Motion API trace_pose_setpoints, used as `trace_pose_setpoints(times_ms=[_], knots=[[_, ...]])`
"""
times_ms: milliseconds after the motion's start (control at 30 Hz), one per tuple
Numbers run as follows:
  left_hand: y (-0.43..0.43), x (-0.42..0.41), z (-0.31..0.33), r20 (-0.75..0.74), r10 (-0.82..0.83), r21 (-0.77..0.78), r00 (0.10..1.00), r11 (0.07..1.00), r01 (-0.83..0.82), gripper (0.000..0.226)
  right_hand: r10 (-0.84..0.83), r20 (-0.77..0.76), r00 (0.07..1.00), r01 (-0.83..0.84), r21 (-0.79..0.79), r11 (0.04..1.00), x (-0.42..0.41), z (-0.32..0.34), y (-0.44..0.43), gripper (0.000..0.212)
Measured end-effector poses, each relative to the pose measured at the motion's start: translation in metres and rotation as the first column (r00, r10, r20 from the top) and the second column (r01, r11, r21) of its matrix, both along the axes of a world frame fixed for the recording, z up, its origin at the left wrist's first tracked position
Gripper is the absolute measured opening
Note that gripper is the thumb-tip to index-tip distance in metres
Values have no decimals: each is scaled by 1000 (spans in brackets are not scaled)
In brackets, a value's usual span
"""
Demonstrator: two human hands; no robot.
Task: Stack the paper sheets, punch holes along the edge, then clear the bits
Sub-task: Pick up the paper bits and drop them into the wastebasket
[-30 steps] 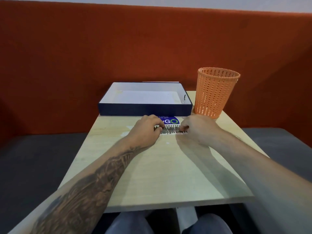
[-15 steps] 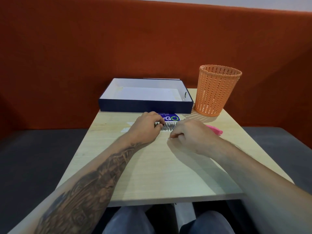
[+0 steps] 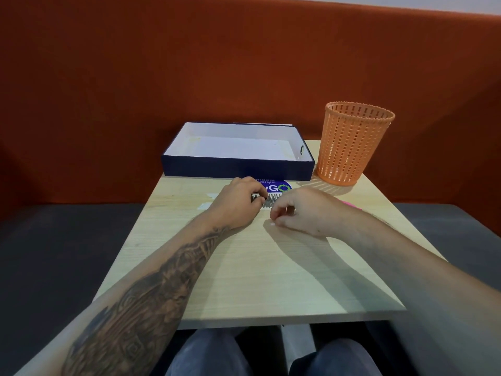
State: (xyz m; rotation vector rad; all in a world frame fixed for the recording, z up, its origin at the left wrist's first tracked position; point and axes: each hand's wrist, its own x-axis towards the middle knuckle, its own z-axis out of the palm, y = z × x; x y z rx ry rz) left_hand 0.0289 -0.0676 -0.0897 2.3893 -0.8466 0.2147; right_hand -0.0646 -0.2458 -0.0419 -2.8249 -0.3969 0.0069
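Right hand point(image 3: 303, 210) drew back, fingers pinched, contents unclear; left hand point(image 3: 238, 203) curled over paper strip point(image 3: 272, 199).

The pale rectangular wooden table point(image 3: 271, 267) has a matt laminate look with a fine straight grain, smooth across its top. On its far edge the shallow navy cardboard box point(image 3: 238, 168) shows a dull, slightly textured outer wall and a plain white papery lining. Beside it the orange perforated plastic basket point(image 3: 352, 147) has a faint sheen on its moulded ribs. The round blue printed sticker point(image 3: 279, 187) lies flat and glossy on the wood. Behind everything, the rust-orange upholstered backrest point(image 3: 244, 71) looks like soft, matt woven cloth, and the dark grey seat cushion point(image 3: 67, 253) seems a coarser matt fabric.
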Motion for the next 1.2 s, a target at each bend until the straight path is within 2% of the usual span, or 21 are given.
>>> trace_pose_setpoints(times_ms=[200, 333, 467, 600, 700, 833, 967, 1100, 1200], knots=[[0, 0, 0, -8, -6, -7, 1000, 1000, 6, 16, 94, 93, 991, -59, -317, 947, 4, 7, 17, 10], [0, 0, 0, -19, -9, -9, 1000, 1000, 9, 16, 126, 106, 986, -67, -440, 895, 2, 5, 25, 14], [-1, -1, 1, -27, -8, -12, 1000, 1000, 8, 15, 139, 92, 986, -80, -468, 880, -1, 2, 29, 17], [0, -2, 2, -30, -13, -4, 999, 1000, 13, 16, 137, 60, 989, -105, -372, 922, -1, -3, 26, 10], [1, -3, 3, -24, -20, 4, 1000, 1000, 20, 17, 9, -17, 1000, -12, -198, 980, -3, -3, 15, 14], [2, -4, 5, -40, -30, 8, 999, 999, 31, 16, -114, 94, 989, 113, 19, 993, -6, 5, 0, 14], [3, -6, 18, -110, -97, 3, 989, 995, 98, 11, -171, 155, 973, 158, 92, 983, -4, 31, -17, 15], [7, -12, 37, -230, -227, 155, 946, 951, 266, 10, -199, 207, 958, 170, 147, 974, 0, 51, -38, 17], [5, -16, 47, -234, -266, 297, 935, 896, 329, 16, -208, 193, 959, 179, 159, 971, -3, 54, -43, 18]])
